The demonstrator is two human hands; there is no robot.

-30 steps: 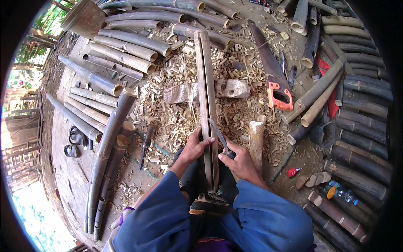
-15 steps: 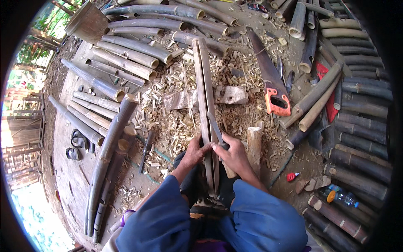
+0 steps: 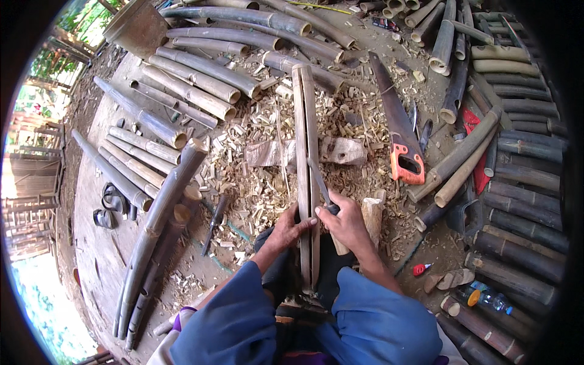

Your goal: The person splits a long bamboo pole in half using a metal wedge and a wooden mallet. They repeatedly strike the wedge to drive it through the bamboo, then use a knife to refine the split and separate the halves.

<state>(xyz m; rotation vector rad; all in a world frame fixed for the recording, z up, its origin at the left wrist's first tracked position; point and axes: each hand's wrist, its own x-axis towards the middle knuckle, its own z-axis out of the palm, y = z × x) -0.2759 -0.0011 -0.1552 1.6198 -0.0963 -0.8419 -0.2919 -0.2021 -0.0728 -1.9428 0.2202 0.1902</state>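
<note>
A long bamboo piece (image 3: 302, 121), split lengthwise with a dark gap, stands between my legs and leans away from me over a rough wooden block (image 3: 267, 153). My left hand (image 3: 287, 232) is wrapped around its lower part, thumb across the front. In my right hand (image 3: 347, 226) is a knife, gripped close to the blade; a pale handle end shows below the fist. The narrow dark knife blade (image 3: 319, 182) points away from me and lies along the bamboo's right edge. My two thumbs are close together at the bamboo.
Wood chips (image 3: 243, 152) cover the ground around the block. A handsaw (image 3: 398, 121) with an orange handle lies to the right, a chisel-like tool (image 3: 216, 222) to the left. Bamboo poles (image 3: 201, 76) lie at left, back and right. A short upright post (image 3: 372, 219) stands beside my right hand.
The knife and my right hand have slid a little farther away along the bamboo. My left hand keeps its hold. The whole view has shifted slightly.
</note>
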